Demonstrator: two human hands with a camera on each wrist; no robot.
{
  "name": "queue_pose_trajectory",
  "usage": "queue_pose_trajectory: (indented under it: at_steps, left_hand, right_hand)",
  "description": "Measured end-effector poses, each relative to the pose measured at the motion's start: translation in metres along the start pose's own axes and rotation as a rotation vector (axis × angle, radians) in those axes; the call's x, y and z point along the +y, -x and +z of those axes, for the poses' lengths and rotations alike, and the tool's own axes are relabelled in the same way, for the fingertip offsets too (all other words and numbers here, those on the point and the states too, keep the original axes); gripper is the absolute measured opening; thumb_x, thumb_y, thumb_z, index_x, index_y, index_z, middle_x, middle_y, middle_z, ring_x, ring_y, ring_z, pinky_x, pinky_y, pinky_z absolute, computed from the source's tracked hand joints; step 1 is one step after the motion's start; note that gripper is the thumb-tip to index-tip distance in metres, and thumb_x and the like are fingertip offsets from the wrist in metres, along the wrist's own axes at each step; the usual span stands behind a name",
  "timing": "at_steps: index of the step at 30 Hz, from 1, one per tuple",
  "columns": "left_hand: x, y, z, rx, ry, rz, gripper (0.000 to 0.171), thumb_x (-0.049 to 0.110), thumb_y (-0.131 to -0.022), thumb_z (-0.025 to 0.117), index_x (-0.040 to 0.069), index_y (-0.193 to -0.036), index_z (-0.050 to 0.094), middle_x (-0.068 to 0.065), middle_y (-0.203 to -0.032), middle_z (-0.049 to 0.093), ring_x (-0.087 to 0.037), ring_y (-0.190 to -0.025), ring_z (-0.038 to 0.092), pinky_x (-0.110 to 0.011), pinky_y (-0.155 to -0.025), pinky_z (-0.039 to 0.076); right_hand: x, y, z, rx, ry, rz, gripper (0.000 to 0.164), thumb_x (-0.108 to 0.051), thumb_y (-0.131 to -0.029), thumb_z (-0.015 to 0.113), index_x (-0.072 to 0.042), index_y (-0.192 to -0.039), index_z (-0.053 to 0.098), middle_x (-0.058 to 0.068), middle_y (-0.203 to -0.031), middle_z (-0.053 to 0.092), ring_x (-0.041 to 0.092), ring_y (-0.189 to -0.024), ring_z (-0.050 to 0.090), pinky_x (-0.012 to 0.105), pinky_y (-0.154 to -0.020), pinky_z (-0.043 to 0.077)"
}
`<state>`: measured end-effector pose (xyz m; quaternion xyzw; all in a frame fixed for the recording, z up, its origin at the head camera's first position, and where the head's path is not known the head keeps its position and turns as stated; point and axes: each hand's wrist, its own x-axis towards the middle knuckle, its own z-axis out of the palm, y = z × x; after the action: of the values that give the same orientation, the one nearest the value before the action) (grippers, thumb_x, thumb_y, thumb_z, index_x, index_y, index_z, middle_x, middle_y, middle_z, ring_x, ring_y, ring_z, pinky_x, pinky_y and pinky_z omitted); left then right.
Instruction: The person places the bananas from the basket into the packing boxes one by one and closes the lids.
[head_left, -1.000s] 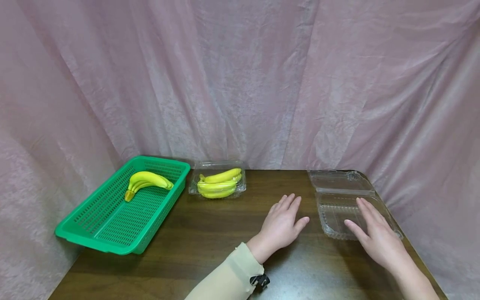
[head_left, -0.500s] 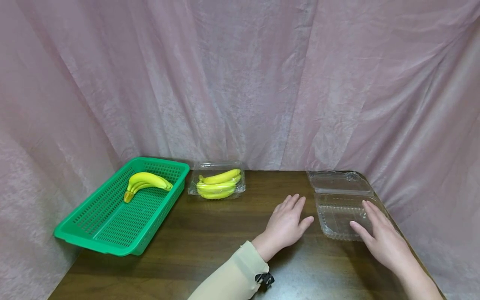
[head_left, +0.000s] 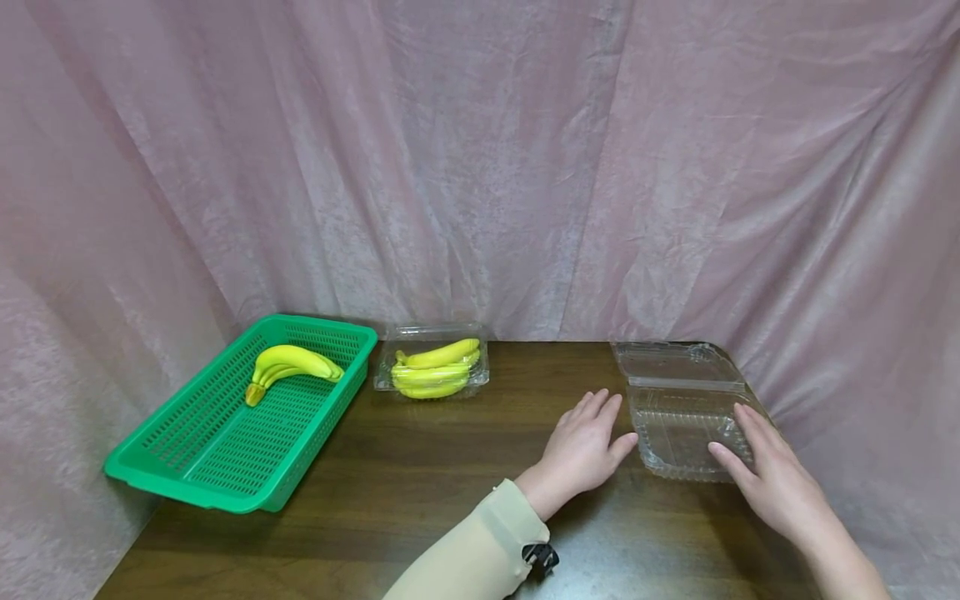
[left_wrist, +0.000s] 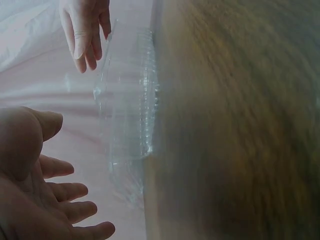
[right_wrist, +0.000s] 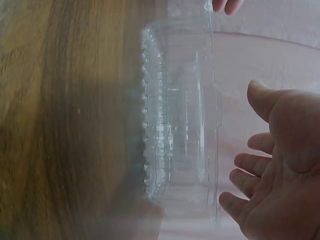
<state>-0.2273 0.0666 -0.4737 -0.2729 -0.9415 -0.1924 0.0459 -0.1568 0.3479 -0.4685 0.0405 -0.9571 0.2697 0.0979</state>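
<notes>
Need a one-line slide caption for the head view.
Left hand and right hand by an open, empty clear box; bananas in a second box and a green basket.

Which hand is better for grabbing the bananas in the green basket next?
Probably the left hand: it's empty and nearer the green basket. The right hand, also empty, is farther off, by the open clear box.

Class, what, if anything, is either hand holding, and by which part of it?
Nothing is held: the left hand and right hand are near the empty box, neither gripping it.
</notes>
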Motion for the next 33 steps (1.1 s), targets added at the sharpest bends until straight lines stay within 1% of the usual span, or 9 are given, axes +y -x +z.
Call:
queue_pose_trajectory:
  at_steps: [9, 17, 21, 27, 33]
  left_hand:
    - [0.006, -0.002, 0.006, -0.022, 0.039, -0.012, 0.067, 0.055, -0.116, 0.051, 0.018, -0.171, 0.044, -0.004, -0.175, 0.041, -0.025, -0.162, 0.038, -0.044, -0.125, 0.041]
    - [0.011, -0.006, 0.008, -0.024, 0.044, -0.011, 0.067, 0.055, -0.115, 0.051, 0.02, -0.172, 0.043, -0.003, -0.175, 0.04, -0.024, -0.162, 0.037, -0.045, -0.124, 0.041]
    - [0.014, -0.007, 0.009, -0.022, 0.047, -0.008, 0.067, 0.056, -0.115, 0.051, 0.021, -0.172, 0.042, -0.004, -0.175, 0.04, -0.024, -0.161, 0.038, -0.044, -0.124, 0.042]
    - [0.015, -0.008, 0.011, -0.025, 0.057, -0.012, 0.067, 0.055, -0.115, 0.051, 0.022, -0.172, 0.042, -0.003, -0.175, 0.041, -0.024, -0.161, 0.038, -0.044, -0.124, 0.042]
    - [0.016, -0.009, 0.013, -0.023, 0.067, -0.001, 0.066, 0.056, -0.115, 0.051, 0.021, -0.171, 0.043, -0.005, -0.175, 0.041, -0.025, -0.161, 0.039, -0.045, -0.123, 0.043]
  right_hand:
    - [0.009, 0.001, 0.0, 0.03, -0.004, -0.003, 0.081, -0.038, -0.116, 0.058, 0.007, -0.172, 0.019, 0.041, -0.171, 0.022, 0.068, -0.152, 0.023, 0.087, -0.113, 0.021]
    - [0.016, 0.002, -0.003, 0.039, 0.016, 0.015, 0.082, -0.039, -0.117, 0.057, 0.006, -0.172, 0.018, 0.041, -0.171, 0.022, 0.069, -0.152, 0.023, 0.088, -0.11, 0.023]
    - [0.018, 0.002, -0.006, 0.045, 0.032, 0.026, 0.082, -0.04, -0.117, 0.057, 0.008, -0.172, 0.018, 0.042, -0.169, 0.023, 0.068, -0.151, 0.025, 0.087, -0.109, 0.025]
    - [0.02, 0.003, -0.01, 0.029, 0.055, 0.061, 0.081, -0.041, -0.117, 0.054, 0.011, -0.17, 0.021, 0.043, -0.169, 0.021, 0.069, -0.151, 0.023, 0.087, -0.109, 0.024]
    - [0.023, 0.004, -0.012, 0.002, 0.062, 0.1, 0.084, -0.044, -0.118, 0.051, 0.01, -0.171, 0.015, 0.043, -0.171, 0.017, 0.068, -0.154, 0.017, 0.089, -0.108, 0.022]
